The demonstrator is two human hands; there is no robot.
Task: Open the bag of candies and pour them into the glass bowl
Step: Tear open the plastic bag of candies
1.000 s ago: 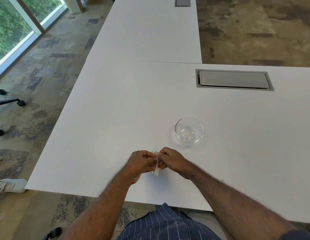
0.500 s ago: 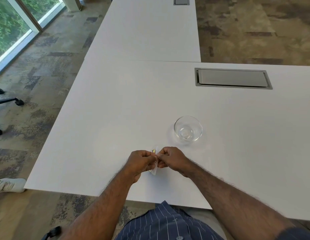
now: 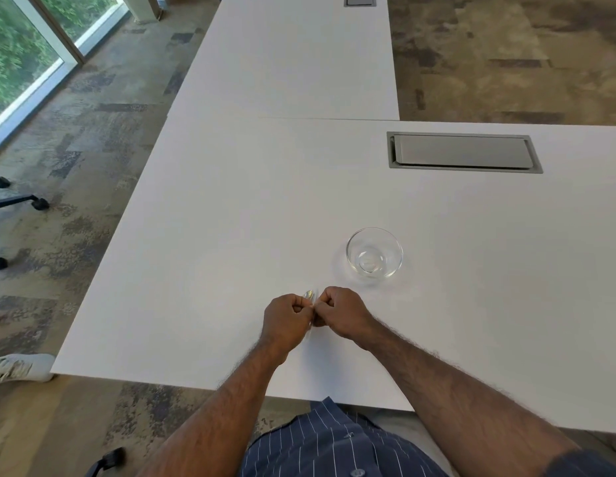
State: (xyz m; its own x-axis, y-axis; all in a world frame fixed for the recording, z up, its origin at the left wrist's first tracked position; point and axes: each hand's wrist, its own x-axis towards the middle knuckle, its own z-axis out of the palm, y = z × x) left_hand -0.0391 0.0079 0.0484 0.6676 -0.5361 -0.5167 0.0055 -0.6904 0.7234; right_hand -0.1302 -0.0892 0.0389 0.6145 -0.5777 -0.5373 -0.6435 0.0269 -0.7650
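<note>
Both hands, left (image 3: 288, 316) and right (image 3: 339, 313), pinch a small clear candy bag (image 3: 310, 295) between them above the bench (image 3: 231, 218). Its long axis runs toward and away from the person. The glass bowl (image 3: 374, 252) stands near, beyond the right hand.

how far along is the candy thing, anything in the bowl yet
Nothing is poured: the glass bowl sits empty on the table. In hand: left hand and right hand pinch the small clear bag between them. Left: opening it, then pouring.

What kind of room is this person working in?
Probably an office or meeting room: long white tables joined together, a grey metal cable hatch set into the tabletop, castors of a rolling chair on patterned carpet, and floor-length windows.
</note>
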